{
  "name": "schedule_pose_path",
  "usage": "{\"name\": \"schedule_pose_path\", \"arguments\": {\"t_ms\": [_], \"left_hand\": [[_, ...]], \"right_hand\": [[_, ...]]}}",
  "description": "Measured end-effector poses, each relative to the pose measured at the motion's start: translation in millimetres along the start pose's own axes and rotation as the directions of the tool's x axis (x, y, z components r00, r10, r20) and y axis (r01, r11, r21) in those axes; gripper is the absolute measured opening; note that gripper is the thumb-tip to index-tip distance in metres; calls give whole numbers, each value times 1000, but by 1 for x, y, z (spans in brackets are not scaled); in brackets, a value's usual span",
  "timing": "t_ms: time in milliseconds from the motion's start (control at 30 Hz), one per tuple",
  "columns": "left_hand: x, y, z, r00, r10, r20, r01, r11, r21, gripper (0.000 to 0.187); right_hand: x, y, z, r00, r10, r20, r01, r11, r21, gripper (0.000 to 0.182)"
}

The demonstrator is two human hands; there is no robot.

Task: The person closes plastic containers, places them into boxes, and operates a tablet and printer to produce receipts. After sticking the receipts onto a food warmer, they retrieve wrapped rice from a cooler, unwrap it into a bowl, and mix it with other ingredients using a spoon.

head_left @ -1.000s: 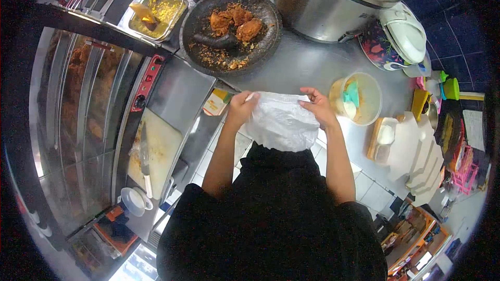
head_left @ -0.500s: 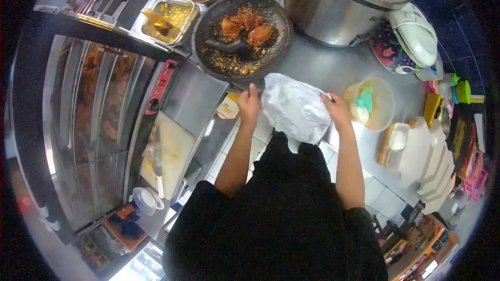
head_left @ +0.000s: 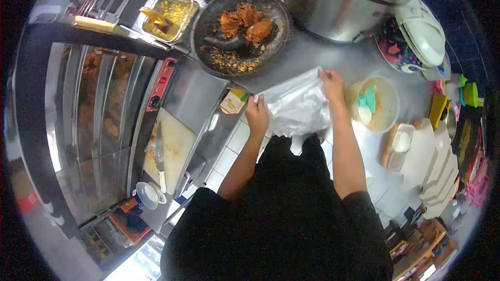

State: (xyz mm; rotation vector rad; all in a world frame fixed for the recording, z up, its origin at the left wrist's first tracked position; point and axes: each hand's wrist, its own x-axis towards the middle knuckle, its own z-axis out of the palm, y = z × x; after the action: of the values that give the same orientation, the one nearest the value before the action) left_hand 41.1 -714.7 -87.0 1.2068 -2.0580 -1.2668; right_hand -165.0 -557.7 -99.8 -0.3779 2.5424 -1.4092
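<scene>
Pinching a thin white bag [head_left: 299, 109] with left hand [head_left: 257, 117] and right hand [head_left: 333, 86], near a black bowl [head_left: 200, 54] (with brown food [head_left: 259, 30] inside) and a round tub [head_left: 388, 105].

bag [head_left: 299, 105] between hands [head_left: 257, 118] | mortar [head_left: 208, 18] left of cooker [head_left: 333, 10] | knife [head_left: 160, 162] on board [head_left: 179, 140]

Legible text: none; no word, brand or number can be made out. Marked items, placed by the dark stone dish [head_left: 205, 21]:
1. Small carton [head_left: 233, 102], white and yellow, on the near side of the dish. Orange-red print on its pale face; lettering too small to read.
2. Red control panel [head_left: 162, 83], to the left of the dish and nearer the wearer. Small pale marks, illegible.
3. Red patch [head_left: 28, 202], far to the left of the dish, near side. Faint pale marks, blurred, unreadable.
</scene>
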Motion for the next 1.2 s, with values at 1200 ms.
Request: {"name": "schedule_pose_path", "arguments": {"t_ms": [1200], "left_hand": [[13,17,17,764,-448,464,628,682,-375,18]], "right_hand": [[-128,3,-32,944,-313,104,325,828,-458,38]]}}
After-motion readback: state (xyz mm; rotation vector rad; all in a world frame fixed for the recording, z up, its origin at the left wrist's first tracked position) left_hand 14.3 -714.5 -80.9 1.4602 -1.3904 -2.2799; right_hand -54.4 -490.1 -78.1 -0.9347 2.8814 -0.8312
